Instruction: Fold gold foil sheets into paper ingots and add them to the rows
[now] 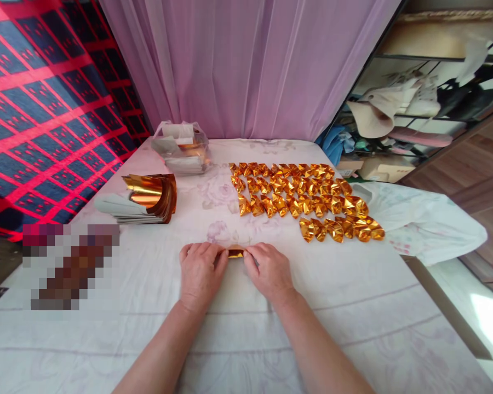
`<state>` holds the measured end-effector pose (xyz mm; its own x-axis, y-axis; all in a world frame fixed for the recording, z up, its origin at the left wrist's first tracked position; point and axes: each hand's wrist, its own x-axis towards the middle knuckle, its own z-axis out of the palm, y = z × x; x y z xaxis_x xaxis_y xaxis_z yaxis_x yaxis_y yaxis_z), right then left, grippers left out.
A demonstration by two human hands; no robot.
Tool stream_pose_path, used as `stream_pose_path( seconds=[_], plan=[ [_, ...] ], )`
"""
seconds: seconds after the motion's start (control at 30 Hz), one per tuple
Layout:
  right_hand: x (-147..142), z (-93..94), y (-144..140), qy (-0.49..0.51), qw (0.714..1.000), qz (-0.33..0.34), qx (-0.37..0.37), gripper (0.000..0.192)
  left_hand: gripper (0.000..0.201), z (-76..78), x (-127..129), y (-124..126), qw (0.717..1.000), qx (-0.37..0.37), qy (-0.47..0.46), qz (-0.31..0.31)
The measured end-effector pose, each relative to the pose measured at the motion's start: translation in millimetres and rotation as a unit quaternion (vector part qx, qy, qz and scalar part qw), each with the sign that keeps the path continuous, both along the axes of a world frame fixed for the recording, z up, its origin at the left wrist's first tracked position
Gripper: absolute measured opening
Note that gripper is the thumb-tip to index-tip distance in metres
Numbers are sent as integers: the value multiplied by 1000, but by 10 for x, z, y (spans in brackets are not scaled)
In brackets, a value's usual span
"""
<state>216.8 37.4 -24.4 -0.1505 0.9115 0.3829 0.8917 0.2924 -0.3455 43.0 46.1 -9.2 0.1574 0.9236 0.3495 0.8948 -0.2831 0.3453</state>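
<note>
A patterned red and blue cloth [45, 109] hangs at the far left. On the bed sheet [353, 306] near it lies a stack of gold foil sheets [148, 198], curled at the edges, and behind that stands a clear plastic bag [183, 148] with more paper inside. A pink curtain [246, 65] hangs across the back.

At the centre, close to the viewer, the left hand [199, 273] lies palm down on the sheet, fingers together and curled over one end of a small gold foil piece [235, 253]. The piece lies flat on the sheet between the two hands, only a short strip of it showing. The right hand [269, 271] mirrors the left, fingers together, its fingertips pinching the other end of the piece.

Beyond the hands and to the right, folded gold ingots [304, 200] lie in several rows on the sheet, well apart from the hands. Further right lies a white bag [427, 224], and behind it shelves [414, 109] hold hats and clothes.
</note>
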Motion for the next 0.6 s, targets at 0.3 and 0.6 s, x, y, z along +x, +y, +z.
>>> stream_pose_path(
  seconds=[0.3, 0.6],
  plan=[
    [-24, -10, -8, -9, 1000, -3, 14, 24, 16, -14, 18, -3, 1000, 2, -6, -6],
    [-33, -7, -9, -3, 1000, 5, 29, 25, 21, -4, 32, -8, 1000, 9, 5, -14]
  ],
)
